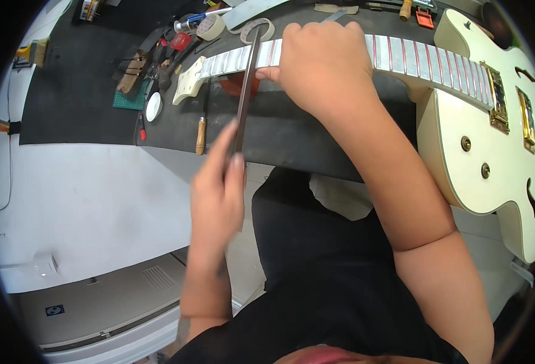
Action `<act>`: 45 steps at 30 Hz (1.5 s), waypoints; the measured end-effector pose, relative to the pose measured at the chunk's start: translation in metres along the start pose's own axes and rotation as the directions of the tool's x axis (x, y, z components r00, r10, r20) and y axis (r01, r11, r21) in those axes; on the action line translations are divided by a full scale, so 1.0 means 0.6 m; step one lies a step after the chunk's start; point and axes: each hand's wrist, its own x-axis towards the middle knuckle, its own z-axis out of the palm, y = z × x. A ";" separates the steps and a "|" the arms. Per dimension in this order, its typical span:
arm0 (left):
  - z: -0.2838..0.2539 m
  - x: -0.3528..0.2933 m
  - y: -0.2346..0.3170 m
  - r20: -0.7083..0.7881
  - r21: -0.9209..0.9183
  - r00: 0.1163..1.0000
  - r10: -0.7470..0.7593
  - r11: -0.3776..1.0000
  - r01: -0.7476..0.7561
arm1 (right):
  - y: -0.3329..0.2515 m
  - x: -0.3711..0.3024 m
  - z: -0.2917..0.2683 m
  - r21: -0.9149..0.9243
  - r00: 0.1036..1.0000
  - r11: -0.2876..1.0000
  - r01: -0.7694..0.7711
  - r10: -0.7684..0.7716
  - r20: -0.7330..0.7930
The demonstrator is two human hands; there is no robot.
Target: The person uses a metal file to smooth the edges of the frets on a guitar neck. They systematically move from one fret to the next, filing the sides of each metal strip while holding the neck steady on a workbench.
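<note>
A cream hollow-body electric guitar (446,121) lies across the bench, its headstock toward the left. Silvery-white tape covers its fingerboard (422,59) between the frets, several of which look reddish. My right hand (325,70) is wrapped over the neck from above, hiding the frets beneath. In my left hand (216,197), slightly blurred, is a long narrow dark file (247,91). Its far end crosses the neck near the headstock (188,84); whether it touches a fret, I cannot tell.
Behind the neck are tape rolls (210,27) and a blue-and-white tube (189,23). A wooden-handled tool (201,136) and a small white dish (154,107) lie left of the headstock, near a green cutting mat (129,99). An orange item (424,18) sits at the back right.
</note>
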 end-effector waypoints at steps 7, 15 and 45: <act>0.014 0.131 0.026 0.028 0.013 0.999 0.019 1.000 -0.019 | -0.003 0.009 -0.009 0.055 0.997 0.998 -0.014 0.009 0.083; 0.002 0.008 0.007 -0.002 0.006 1.000 0.019 1.000 -0.019 | 0.001 0.003 0.002 0.008 1.000 1.000 0.004 -0.005 0.017; -0.014 -0.022 -0.007 0.015 -0.054 0.999 -0.030 0.998 0.031 | -0.003 -0.006 0.017 -0.075 0.997 0.997 0.026 -0.032 -0.074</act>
